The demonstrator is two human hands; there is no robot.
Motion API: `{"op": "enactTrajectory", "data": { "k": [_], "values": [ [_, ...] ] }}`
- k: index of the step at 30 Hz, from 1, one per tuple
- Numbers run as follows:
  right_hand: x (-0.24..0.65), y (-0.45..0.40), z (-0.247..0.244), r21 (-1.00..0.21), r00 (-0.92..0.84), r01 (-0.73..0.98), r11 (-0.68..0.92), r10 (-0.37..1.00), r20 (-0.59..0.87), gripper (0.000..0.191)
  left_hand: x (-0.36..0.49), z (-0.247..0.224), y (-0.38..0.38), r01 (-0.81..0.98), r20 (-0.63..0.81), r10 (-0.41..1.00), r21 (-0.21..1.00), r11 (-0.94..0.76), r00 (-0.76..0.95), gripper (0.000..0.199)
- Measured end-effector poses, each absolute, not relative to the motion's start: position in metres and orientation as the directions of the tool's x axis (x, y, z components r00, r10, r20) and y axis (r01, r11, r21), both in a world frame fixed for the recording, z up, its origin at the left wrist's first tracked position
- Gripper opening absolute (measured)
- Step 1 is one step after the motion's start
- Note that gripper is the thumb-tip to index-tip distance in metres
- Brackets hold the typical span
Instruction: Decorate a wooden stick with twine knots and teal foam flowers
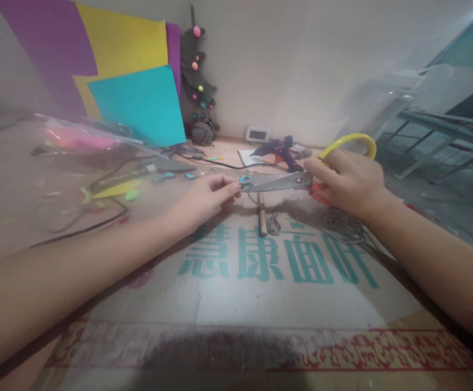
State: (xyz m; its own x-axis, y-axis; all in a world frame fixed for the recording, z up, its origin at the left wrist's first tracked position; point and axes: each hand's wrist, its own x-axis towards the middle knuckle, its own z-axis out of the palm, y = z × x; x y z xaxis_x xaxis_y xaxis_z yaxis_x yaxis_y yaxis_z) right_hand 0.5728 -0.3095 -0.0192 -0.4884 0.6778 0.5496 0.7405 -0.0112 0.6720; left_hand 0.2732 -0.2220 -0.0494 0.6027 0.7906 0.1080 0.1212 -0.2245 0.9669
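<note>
My right hand (348,176) grips a pair of scissors (279,182) with one yellow and one red handle loop. Their blades point left and look nearly closed, with the tips at my left fingers. Between thumb and fingertips, my left hand (214,198) pinches a small teal piece (245,178), which touches the blade tips. Whether the blades are cutting it I cannot tell. Just below the blades lies a short wooden stick (263,217) with string near it. A loose tangle of grey-brown string (338,224) lies under my right hand.
A dark glue gun (279,152) and a white digital clock (257,133) stand by the wall. Teal foam sheets (138,106), yellow and purple ones lean at the back left. A decorated hanging (197,81) is beside them. Scraps and a black cable (85,231) lie left.
</note>
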Motion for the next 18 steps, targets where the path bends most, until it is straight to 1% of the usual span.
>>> {"op": "enactTrajectory", "data": {
  "k": [6,9,12,15,16,18],
  "values": [
    [0.5705,-0.3093,-0.0186,0.729,-0.57,0.684,-0.027,0.604,0.557,0.027,0.2738,-0.0511,-0.2214,0.093,0.093,0.793,0.978,-0.186,0.602,0.025],
    [0.5702,-0.3097,-0.0184,0.723,-0.576,0.691,-0.015,0.593,0.563,0.027,0.2735,-0.0519,-0.2211,0.094,0.09,0.788,0.978,-0.185,0.609,0.026],
    [0.5718,-0.3104,-0.0191,0.686,-0.528,0.727,0.007,0.645,0.553,0.029,0.2729,-0.0522,-0.2203,0.09,0.085,0.777,0.98,-0.179,0.624,0.027],
    [0.5743,-0.3107,-0.0204,0.664,-0.515,0.747,0.021,0.651,0.558,0.029,0.2723,-0.0531,-0.2187,0.103,0.093,0.767,0.974,-0.203,0.635,0.027],
    [0.5748,-0.3108,-0.0206,0.644,-0.501,0.765,0.029,0.655,0.566,0.029,0.2721,-0.0536,-0.2181,0.108,0.101,0.764,0.97,-0.218,0.637,0.027],
    [0.5754,-0.3113,-0.0208,0.543,-0.432,0.837,0.072,0.696,0.573,0.03,0.272,-0.0545,-0.2171,0.105,0.117,0.759,0.965,-0.238,0.64,0.027]
  ]
}}
